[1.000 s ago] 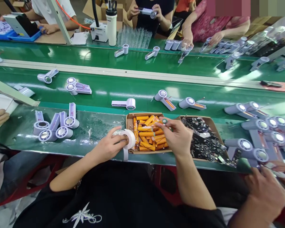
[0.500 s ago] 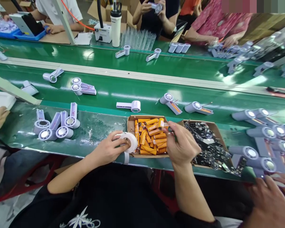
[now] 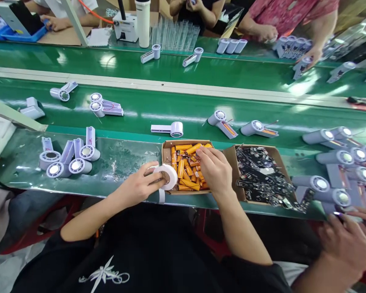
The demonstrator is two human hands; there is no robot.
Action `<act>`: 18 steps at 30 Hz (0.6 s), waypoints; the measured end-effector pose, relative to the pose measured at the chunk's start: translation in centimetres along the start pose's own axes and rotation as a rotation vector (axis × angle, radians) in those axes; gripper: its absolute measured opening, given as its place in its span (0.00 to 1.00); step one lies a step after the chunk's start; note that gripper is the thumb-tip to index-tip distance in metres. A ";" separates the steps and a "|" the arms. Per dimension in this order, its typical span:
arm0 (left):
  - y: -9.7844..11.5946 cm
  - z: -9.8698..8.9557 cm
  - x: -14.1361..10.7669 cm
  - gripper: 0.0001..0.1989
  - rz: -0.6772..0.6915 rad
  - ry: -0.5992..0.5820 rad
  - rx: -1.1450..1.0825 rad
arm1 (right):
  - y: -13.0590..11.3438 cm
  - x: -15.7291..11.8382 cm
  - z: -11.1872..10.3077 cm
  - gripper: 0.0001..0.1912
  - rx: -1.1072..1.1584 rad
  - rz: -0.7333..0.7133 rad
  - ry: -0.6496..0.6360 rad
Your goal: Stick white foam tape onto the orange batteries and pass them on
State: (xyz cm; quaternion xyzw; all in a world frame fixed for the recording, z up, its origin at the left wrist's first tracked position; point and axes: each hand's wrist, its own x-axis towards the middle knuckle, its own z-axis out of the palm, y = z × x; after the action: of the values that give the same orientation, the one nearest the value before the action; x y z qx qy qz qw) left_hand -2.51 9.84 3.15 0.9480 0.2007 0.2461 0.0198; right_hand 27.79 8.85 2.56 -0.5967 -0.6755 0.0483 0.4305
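My left hand (image 3: 140,183) grips a roll of white tape (image 3: 170,176), fingers curled into its core. A loose strip of tape hangs below the roll at the table edge. Right of it, a cardboard box (image 3: 166,156) holds many orange cylindrical battery cells (image 3: 187,185), some with wires. Over the box's right side is my right hand (image 3: 216,171), fingers closed together and pointing down-left at the cells. Its fingertips are partly hidden, and what they pinch, if anything, does not show.
Another box (image 3: 230,156) of small circuit boards (image 3: 259,175) stands to the right. Purple handheld-fan bodies (image 3: 57,169) cluster at left, others (image 3: 338,156) at right. More fan bodies (image 3: 176,129) lie on the green conveyor (image 3: 125,130). A co-worker's hands (image 3: 344,240) work at lower right; people sit opposite.
My right hand has moved left and lower over the box; the cell with white tape at its fingertips no longer shows clearly there. My left hand keeps the tape roll, slightly turned.
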 end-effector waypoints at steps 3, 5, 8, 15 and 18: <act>0.0 -0.2 0.0 0.18 0.010 -0.007 0.008 | -1.1 -0.5 -0.6 0.07 0.144 0.040 0.076; 0.2 -0.5 0.2 0.16 0.048 -0.022 0.018 | -2.6 -1.0 -1.5 0.12 0.284 0.123 -0.018; 0.4 -1.1 0.6 0.14 0.118 -0.037 0.035 | -4.5 -0.7 -2.6 0.14 0.364 0.163 -0.283; 0.5 -1.8 2.1 0.13 0.279 -0.139 0.059 | -4.4 1.4 -2.6 0.12 0.343 0.074 -0.671; 0.7 -1.9 2.7 0.12 0.280 -0.135 0.079 | -3.7 0.8 -1.8 0.11 0.427 0.245 -0.698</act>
State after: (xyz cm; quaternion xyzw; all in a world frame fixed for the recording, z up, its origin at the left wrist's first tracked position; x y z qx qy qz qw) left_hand -0.99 10.18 6.16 0.9812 0.0740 0.1742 -0.0384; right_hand 26.17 7.70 6.25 -0.5180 -0.6795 0.4369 0.2811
